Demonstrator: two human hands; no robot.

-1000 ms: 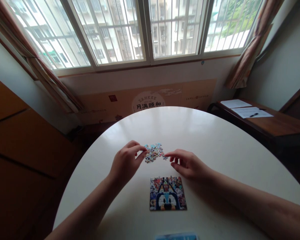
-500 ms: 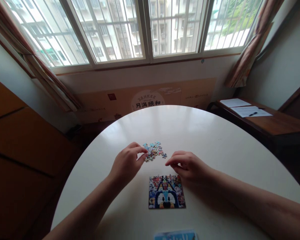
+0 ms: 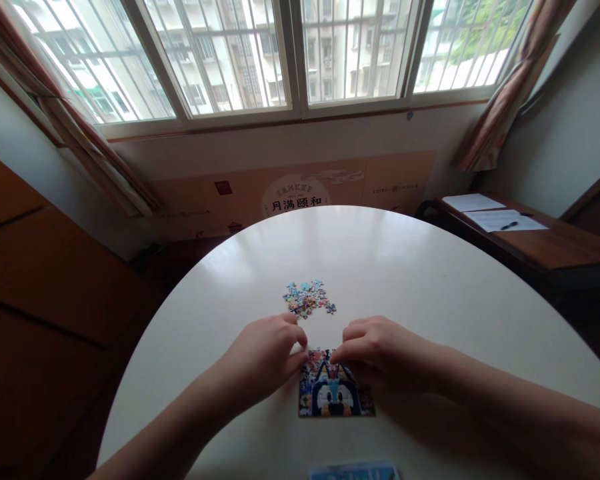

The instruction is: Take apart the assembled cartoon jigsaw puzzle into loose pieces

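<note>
A partly assembled puzzle (image 3: 336, 393) with a blue cartoon dog face lies flat on the white round table. My left hand (image 3: 275, 343) is at its upper left corner, thumb and index finger closed together; anything between them is too small to make out. Over the puzzle's upper right edge is my right hand (image 3: 373, 343), its fingers bent and its index fingertip touching the top part of the picture. Whatever lies under those fingers is hidden. Beyond both hands sits a loose pile of puzzle pieces (image 3: 307, 298).
A blue printed card or box (image 3: 355, 471) is cut off at the bottom edge. The white table (image 3: 420, 267) curves away toward the window wall. At the right stands a wooden desk (image 3: 570, 243) with papers (image 3: 500, 219) and a pen on them.
My left hand has moved from the loose pieces down to the puzzle's upper left corner. My right hand has shifted slightly down and left, onto the puzzle's top edge.
</note>
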